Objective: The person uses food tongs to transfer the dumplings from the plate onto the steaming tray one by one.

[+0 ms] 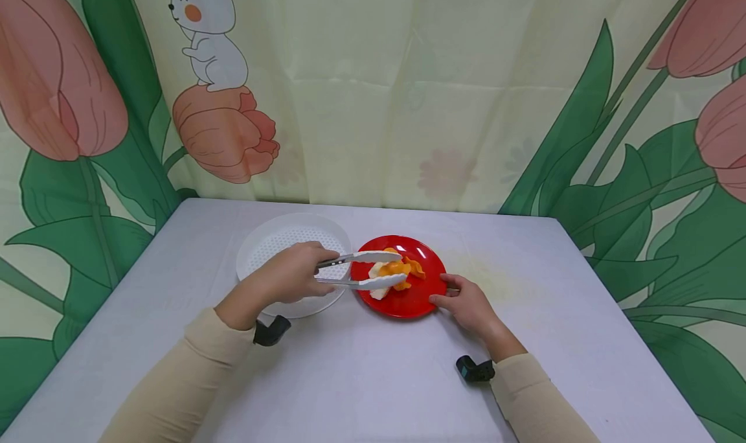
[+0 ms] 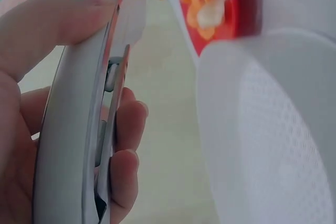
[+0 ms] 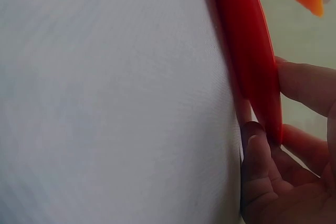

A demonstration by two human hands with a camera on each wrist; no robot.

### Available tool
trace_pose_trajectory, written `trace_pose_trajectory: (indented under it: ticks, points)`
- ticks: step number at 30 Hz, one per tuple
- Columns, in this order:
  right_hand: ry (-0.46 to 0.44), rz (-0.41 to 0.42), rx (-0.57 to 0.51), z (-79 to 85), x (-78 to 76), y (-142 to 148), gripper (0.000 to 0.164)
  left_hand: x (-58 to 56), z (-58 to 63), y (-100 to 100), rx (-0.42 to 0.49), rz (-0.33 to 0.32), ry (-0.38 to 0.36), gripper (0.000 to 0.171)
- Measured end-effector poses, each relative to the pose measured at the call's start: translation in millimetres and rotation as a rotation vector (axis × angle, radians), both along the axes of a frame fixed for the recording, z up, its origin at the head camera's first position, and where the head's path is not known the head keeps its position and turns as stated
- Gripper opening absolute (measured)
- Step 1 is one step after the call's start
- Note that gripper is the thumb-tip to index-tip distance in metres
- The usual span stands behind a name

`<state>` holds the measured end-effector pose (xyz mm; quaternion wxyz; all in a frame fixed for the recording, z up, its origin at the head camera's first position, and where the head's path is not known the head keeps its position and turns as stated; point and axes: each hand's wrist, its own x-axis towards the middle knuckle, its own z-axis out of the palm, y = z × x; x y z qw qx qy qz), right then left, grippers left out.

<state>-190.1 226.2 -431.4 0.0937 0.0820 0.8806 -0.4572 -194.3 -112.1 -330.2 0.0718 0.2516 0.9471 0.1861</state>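
My left hand (image 1: 294, 273) grips a pair of metal tongs (image 2: 68, 119) with white tips, thumb on one arm and fingers round the other. Spread apart, the tips reach over a red plate (image 1: 428, 268) bearing orange pieces (image 1: 415, 267) and whitish pieces (image 1: 379, 293). Some orange shows between the tips; whether they squeeze it I cannot tell. On the plate's right edge, my right hand (image 1: 469, 307) pinches the rim, thumb above and fingers beneath, as the right wrist view shows.
A round white tray (image 1: 280, 239) with a perforated base lies left of the plate, partly under my left hand. White cloth covers the table (image 1: 373, 378). Behind its far edge hangs a curtain (image 1: 361, 106) printed with tulips and a rabbit.
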Motion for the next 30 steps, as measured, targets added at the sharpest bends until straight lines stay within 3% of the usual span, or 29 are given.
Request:
trace_pose_trajectory:
  ticks: [8, 14, 24, 30]
  points:
    - [-0.001, 0.001, 0.0, 0.2, 0.8, 0, 0.071, -6.0, 9.2, -36, 0.005, 0.068, 0.051, 0.059]
    - [-0.006, -0.005, -0.005, 0.4, 0.1, 0, 0.071, -12.2, 12.4, -61, 0.017, 0.21, 0.069, 0.062]
    - [-0.01, -0.013, -0.019, -1.7, -1.0, 1, 0.072, -24.4, 0.7, -87, 0.031, 0.351, -0.002, 0.069]
    - [-0.004, -0.009, -0.021, -2.0, -1.2, 1, 0.072, -30.1, -7.4, -97, -0.005, 0.397, -0.019, 0.072]
